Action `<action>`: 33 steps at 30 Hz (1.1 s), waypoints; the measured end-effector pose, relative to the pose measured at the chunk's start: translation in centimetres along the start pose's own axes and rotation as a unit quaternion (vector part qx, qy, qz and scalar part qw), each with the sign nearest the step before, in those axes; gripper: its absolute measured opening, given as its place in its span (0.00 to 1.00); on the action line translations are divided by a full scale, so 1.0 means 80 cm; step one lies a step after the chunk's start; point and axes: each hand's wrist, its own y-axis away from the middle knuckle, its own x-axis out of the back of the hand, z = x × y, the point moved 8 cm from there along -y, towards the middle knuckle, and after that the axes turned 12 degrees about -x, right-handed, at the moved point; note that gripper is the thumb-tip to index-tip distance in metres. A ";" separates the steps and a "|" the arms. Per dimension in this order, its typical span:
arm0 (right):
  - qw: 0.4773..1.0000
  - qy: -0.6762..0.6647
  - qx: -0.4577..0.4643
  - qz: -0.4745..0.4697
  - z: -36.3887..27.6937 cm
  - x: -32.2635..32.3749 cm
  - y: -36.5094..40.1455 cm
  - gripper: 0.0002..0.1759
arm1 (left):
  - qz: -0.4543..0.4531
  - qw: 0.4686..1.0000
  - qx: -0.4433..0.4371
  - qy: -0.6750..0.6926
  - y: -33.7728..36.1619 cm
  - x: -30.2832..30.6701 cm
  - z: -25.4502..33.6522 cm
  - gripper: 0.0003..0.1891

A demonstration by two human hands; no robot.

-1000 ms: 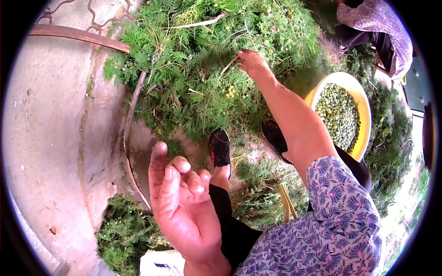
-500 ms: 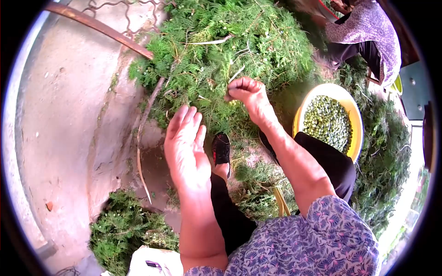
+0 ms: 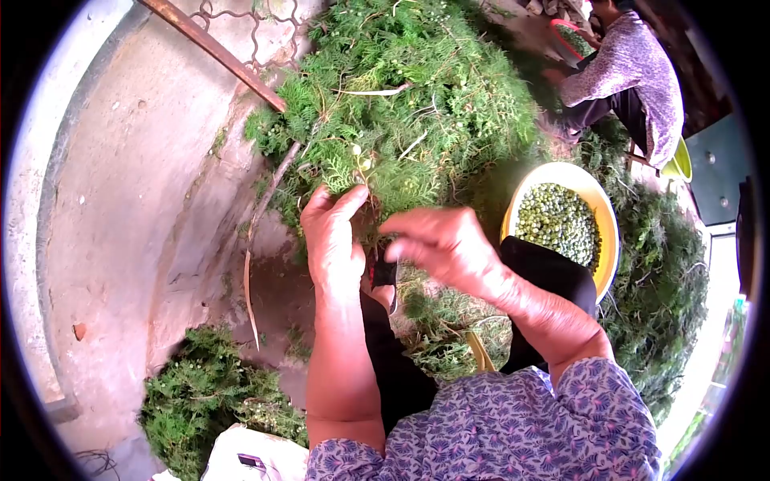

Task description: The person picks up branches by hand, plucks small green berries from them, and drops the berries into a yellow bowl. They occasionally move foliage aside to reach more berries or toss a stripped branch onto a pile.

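My left hand pinches a small evergreen sprig between thumb and fingers. A few pale green, berry-like cones show at its tip. Close on its right is my right hand, blurred by motion, with thumb and fingertips a little apart and nothing visible between them. Beyond both hands lies a large heap of cut evergreen branches. To the right of my knee stands a yellow basin holding many round green cones.
Another person sits at the upper right by a red-rimmed basket. More branches lie along the right. At lower left are a smaller green pile and a white bag. A rusty metal bar crosses the upper left.
My left hand, open before, has closed on a sprig and risen slightly toward the heap. My right hand has come down from the branches and its pinch has loosened.
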 end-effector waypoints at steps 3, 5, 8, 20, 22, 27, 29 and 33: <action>0.989 0.044 -0.035 0.135 0.011 0.065 -0.021 0.14 | -0.049 0.997 -0.048 -0.020 0.005 -0.019 0.003 0.09; 0.986 -0.019 -0.031 0.164 0.023 0.077 -0.037 0.13 | -0.112 0.994 -0.013 -0.006 0.015 -0.041 -0.004 0.11; 0.978 -0.153 -0.122 0.078 0.071 0.065 -0.051 0.14 | -0.146 0.989 0.005 -0.007 0.023 -0.059 -0.010 0.12; 0.946 -0.234 -0.160 0.155 0.093 0.075 -0.043 0.08 | -0.123 0.990 0.032 -0.061 0.031 -0.073 -0.043 0.06; 0.942 -0.234 -0.145 0.194 0.092 0.083 -0.040 0.07 | -0.119 0.991 0.039 -0.056 0.030 -0.072 -0.047 0.08; 0.891 -0.341 -0.223 0.200 0.105 0.090 -0.029 0.06 | -0.122 0.987 -0.027 -0.104 0.030 -0.086 -0.037 0.01; 0.894 -0.324 -0.220 0.217 0.111 0.091 -0.028 0.06 | -0.107 0.986 -0.035 -0.123 0.031 -0.088 -0.036 0.01; 0.882 -0.344 -0.188 0.260 0.117 0.095 -0.022 0.06 | -0.123 0.987 -0.021 -0.105 0.032 -0.095 -0.043 0.02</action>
